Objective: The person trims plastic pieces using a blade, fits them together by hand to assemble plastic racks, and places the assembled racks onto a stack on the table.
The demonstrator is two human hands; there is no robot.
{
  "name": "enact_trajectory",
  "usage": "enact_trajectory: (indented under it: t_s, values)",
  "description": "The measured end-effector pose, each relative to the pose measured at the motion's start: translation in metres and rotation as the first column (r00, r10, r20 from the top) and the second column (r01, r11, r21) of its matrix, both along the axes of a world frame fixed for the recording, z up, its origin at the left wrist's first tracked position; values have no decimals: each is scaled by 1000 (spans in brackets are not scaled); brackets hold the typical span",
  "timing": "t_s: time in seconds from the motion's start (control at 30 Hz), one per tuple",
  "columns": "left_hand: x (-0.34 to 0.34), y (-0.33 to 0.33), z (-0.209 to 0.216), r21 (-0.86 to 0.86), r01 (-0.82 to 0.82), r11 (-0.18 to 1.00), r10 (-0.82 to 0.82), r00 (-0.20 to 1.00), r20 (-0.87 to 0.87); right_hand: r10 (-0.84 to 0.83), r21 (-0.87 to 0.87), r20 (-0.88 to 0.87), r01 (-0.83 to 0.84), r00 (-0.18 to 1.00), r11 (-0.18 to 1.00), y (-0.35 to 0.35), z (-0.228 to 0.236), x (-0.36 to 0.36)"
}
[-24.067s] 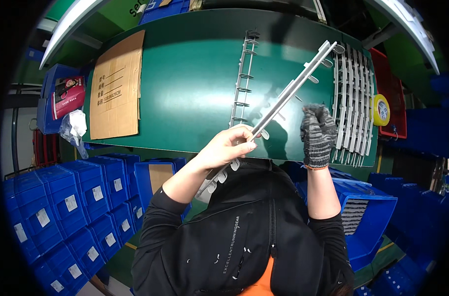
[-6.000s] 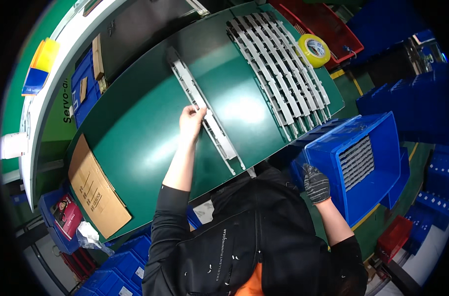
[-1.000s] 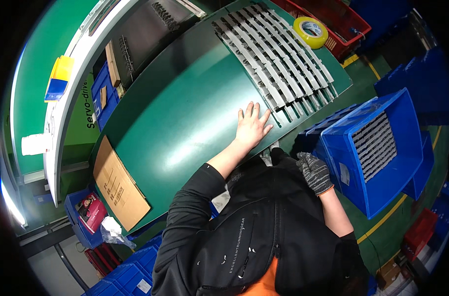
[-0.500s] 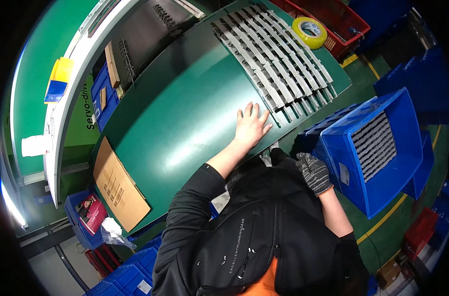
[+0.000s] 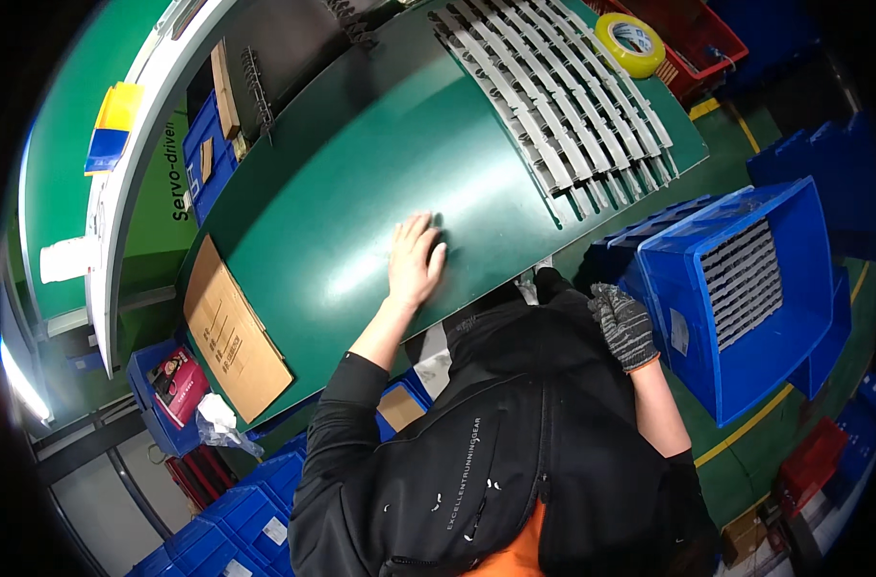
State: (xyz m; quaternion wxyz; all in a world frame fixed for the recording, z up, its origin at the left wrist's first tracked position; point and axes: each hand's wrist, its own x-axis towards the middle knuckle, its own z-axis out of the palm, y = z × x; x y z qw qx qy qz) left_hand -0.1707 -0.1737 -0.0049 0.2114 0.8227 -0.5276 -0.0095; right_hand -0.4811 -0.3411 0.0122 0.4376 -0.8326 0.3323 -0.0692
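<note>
My bare left hand (image 5: pixel 416 258) is over the near part of the green tabletop (image 5: pixel 361 192), fingers spread and holding nothing. To its right, long grey-white toothed strips (image 5: pixel 563 91) lie side by side in a row, a short gap from my fingers. My right hand (image 5: pixel 624 329), in a grey knitted glove, hangs beside my leg, just left of a blue crate (image 5: pixel 755 385). Its fingers are curled in, and no object shows in them. Similar strips (image 5: pixel 743 284) are stacked inside that crate.
A yellow tape roll (image 5: pixel 630 44) sits at the table's far right, by a red crate (image 5: pixel 712 58). Flat cardboard (image 5: pixel 231 337) lies at the left end. Further blue crates (image 5: pixel 255 514) stand below left. A curved white frame (image 5: pixel 120 221) rises beyond the table.
My left hand has moved left along the tabletop, away from the strips. The whole view has shifted slightly. My gloved right hand stays beside the blue crate.
</note>
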Motion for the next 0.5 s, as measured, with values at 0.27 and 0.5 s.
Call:
enact_trajectory:
  t_s: [0.27,0.5]
  values:
    - [-25,36,-18,326,-164,931,144,986,87,86,-5,14,-86,996,996,2,-7,6]
    - [-74,-38,-14,171,32,985,-25,999,-44,115,-28,5,-114,993,993,5,7,8]
